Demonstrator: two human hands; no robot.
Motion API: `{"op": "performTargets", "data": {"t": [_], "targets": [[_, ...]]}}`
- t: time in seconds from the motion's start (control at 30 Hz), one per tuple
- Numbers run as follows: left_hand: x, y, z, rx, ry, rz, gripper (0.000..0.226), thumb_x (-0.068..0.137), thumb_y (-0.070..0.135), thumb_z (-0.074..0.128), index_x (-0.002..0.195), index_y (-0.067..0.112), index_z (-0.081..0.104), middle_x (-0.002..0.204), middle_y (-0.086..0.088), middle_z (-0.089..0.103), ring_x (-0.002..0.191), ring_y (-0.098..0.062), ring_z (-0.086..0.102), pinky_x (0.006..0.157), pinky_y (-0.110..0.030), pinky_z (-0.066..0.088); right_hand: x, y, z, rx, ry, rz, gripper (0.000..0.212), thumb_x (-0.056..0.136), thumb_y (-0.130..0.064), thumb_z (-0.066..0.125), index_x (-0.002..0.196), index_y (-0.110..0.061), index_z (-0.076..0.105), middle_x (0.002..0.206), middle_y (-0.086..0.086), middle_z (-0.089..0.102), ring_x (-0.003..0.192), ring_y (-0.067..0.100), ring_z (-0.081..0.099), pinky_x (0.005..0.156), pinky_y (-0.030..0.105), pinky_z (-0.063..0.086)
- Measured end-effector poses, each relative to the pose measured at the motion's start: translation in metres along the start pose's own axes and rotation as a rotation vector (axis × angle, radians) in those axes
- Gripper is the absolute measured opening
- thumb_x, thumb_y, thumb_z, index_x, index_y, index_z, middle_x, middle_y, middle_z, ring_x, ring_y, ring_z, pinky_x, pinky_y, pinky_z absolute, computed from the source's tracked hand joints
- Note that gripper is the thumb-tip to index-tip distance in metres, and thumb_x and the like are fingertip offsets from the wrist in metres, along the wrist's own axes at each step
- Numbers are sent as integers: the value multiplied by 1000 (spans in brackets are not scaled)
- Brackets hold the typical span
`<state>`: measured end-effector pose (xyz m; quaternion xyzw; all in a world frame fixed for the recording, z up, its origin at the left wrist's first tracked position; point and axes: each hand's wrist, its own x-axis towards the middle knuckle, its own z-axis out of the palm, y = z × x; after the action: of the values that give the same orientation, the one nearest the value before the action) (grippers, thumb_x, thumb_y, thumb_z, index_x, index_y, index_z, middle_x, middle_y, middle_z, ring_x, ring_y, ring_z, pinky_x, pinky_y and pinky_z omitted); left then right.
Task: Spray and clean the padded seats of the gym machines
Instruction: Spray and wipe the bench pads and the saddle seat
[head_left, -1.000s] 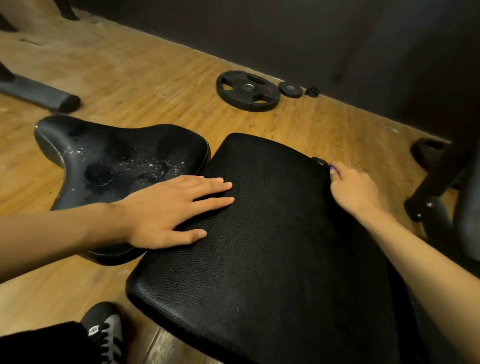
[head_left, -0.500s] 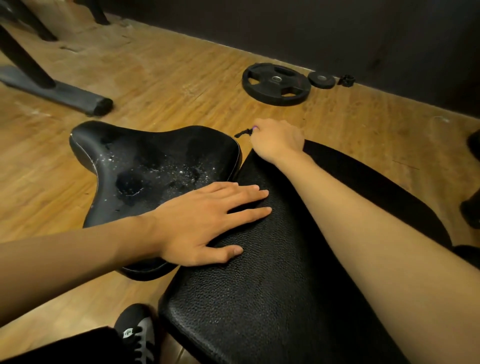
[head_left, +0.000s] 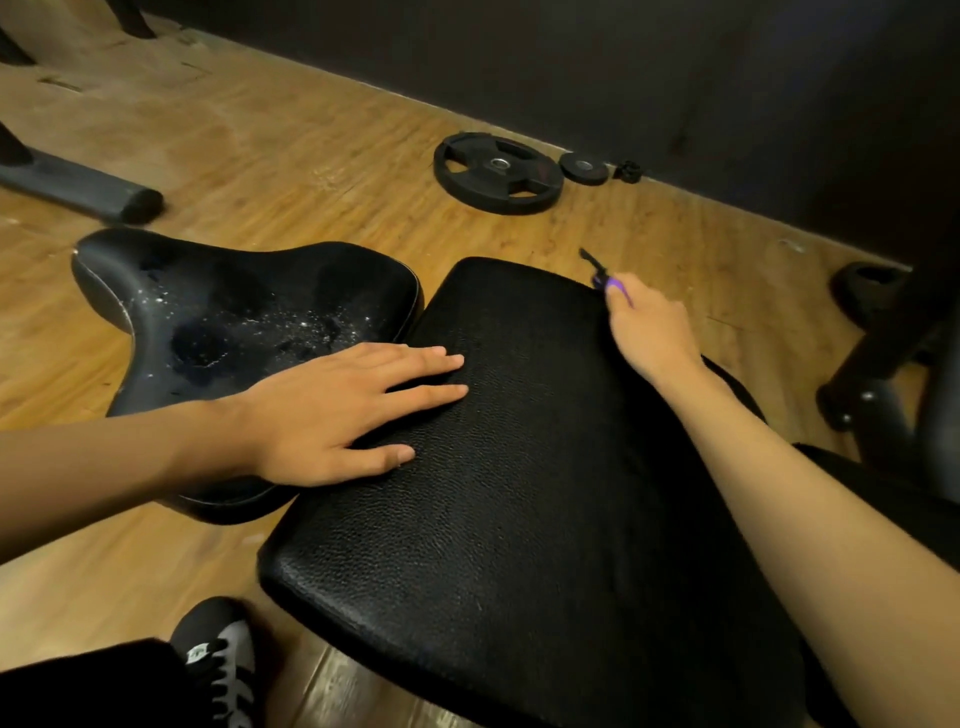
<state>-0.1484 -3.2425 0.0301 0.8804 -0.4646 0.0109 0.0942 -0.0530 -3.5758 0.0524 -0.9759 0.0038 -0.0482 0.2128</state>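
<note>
A large black textured pad (head_left: 519, 519) fills the middle of the head view. To its left sits a black saddle-shaped seat (head_left: 234, 306), wet with spray droplets. My left hand (head_left: 337, 410) lies flat with straight fingers, palm over the seat's edge and fingertips on the pad. At the pad's far edge, my right hand (head_left: 652, 332) grips a small purple-and-black object (head_left: 597, 270). Only its black tip and a bit of purple show, so I cannot tell what it is.
On the wooden floor near the dark wall lie a big weight plate (head_left: 498, 171) and a small plate (head_left: 584, 167). A machine foot bar (head_left: 78, 189) lies at left and a dark machine frame (head_left: 883, 364) stands at right. My shoe (head_left: 223, 660) is below.
My right hand swept from the pad's far right edge to its far left corner and has now come back toward the right along the far edge. The left hand stayed flat in place.
</note>
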Motion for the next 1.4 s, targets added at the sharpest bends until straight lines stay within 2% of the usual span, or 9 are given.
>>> {"op": "performTargets", "data": {"t": [0.2,0.4,0.6,0.67,0.8,0.97,1.1,1.23,1.4], "targets": [[-1,0,3,-3,4,-13,67,103,56,33,162,26,22,171,2,11,157,-16,11,123,-48,25,-60,87,-37,-8,10,282,29,109,-36,29,116,-26,56,99,0,59,85,14,51,83,35,38],[1,0,5,13,14,-2,67,103,56,32,162,29,20,171,3,11,157,-15,10,124,-47,24,-48,73,-27,-99,54,343,25,109,-33,30,112,-23,52,104,5,63,87,22,59,76,39,48],[3,2,5,11,14,-1,70,101,57,33,162,25,21,170,-2,14,157,-16,10,126,-43,19,2,-16,-6,-51,-69,157,36,109,-34,26,132,-24,51,130,8,58,119,32,52,90,37,39],[3,1,4,13,6,-3,71,100,57,33,162,25,21,171,-3,14,157,-17,9,126,-42,17,26,-53,12,-106,-116,41,34,108,-35,26,128,-26,52,127,7,60,113,30,54,89,40,44],[4,2,3,25,7,-5,72,99,56,33,162,22,23,170,-6,16,157,-20,11,126,-43,17,51,-122,52,-232,-134,-172,30,106,-33,28,118,-27,55,110,2,61,92,22,52,67,35,38],[5,3,3,48,-7,-20,73,97,55,33,161,20,26,169,-9,19,156,-23,16,125,-45,19,60,-152,73,-300,-230,-293,33,105,-30,32,122,-33,60,114,1,65,104,26,57,75,38,42],[0,4,0,108,44,-70,69,97,54,37,155,17,39,164,-13,32,152,-27,29,121,-47,27,48,-140,78,-209,-37,-351,30,107,-34,35,126,-31,57,105,-2,67,99,22,62,82,44,50],[-19,6,-12,152,124,-223,56,101,50,35,141,15,55,152,-10,48,137,-28,45,112,-46,34,22,-146,78,84,163,-340,29,107,-32,38,130,-28,54,110,-5,65,101,14,61,86,43,54],[-66,-7,-33,174,195,-385,51,102,49,34,126,13,61,139,-8,54,116,-29,53,97,-45,41,-38,-187,81,190,158,-370,31,107,-32,37,134,-29,52,116,-6,64,105,15,61,90,43,52]]}}
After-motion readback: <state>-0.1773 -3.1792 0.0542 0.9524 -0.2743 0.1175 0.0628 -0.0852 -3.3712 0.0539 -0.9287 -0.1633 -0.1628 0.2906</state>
